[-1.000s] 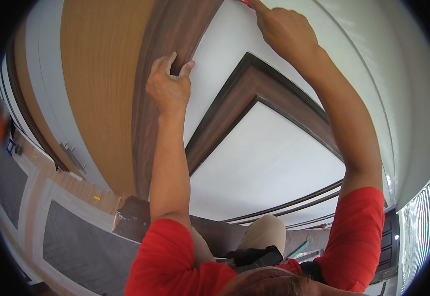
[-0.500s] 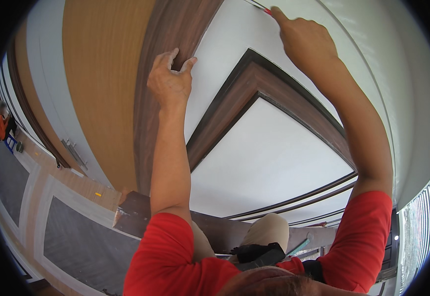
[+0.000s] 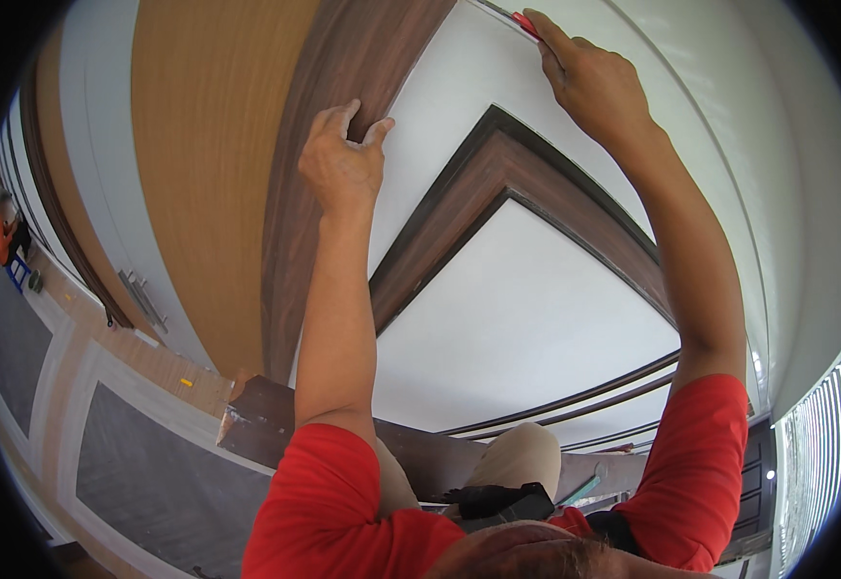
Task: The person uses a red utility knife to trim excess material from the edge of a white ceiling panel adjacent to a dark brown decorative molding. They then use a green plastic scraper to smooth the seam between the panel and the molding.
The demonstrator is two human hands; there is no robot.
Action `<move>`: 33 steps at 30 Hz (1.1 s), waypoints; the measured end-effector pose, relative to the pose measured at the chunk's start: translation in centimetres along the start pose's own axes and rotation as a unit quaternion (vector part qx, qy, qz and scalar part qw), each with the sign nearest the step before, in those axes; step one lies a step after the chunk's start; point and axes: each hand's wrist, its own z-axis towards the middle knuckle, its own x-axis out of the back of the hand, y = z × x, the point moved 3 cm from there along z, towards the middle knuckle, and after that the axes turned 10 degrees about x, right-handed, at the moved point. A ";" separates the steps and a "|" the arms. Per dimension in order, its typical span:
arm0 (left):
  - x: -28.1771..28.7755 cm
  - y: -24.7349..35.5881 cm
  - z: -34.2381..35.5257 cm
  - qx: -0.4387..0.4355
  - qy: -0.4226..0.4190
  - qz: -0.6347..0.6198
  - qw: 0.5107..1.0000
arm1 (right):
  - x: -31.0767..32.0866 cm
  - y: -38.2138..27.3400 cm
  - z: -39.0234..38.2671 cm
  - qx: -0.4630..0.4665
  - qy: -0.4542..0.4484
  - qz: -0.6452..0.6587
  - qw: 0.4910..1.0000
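Observation:
My left hand (image 3: 345,166) is raised against a dark brown wood-grain door trim (image 3: 309,183). Its thumb and fingers are apart, with whitish dust on the tips, and only brown wood shows between them. Farther up and to the right, my right hand (image 3: 596,89) is closed around a slim red-handled tool (image 3: 526,26). The tool's thin, pale metal end points left toward the upper edge of the trim, over the white wall (image 3: 459,72); its tip runs near the picture's edge, so its exact kind is unclear. Below my right hand sits a brown V-shaped wall moulding (image 3: 507,154) with blackish borders.
A tan door panel (image 3: 213,174) with a metal handle (image 3: 142,299) stands at left. Beneath me runs a dark brown plank (image 3: 275,415). A green-handled tool (image 3: 582,489) lies near my knee. At far left another person in orange (image 3: 3,236) sits on a blue stool (image 3: 18,273).
My right hand has shifted slightly left with the red-handled tool, and more of its handle shows. My left hand stays at the trim while the whole view has moved a little.

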 end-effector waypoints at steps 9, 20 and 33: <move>0.4 -0.2 0.3 0.012 -0.008 0.006 1.000 | -0.6 -0.1 2.1 -0.011 -0.039 0.046 0.998; 0.3 -0.2 0.4 0.000 -0.001 0.013 1.000 | -0.7 -0.1 2.6 -0.014 -0.062 0.059 0.996; 0.0 -0.1 0.1 0.015 0.001 0.003 1.000 | 1.2 -1.2 3.2 -0.026 -0.131 -0.006 0.991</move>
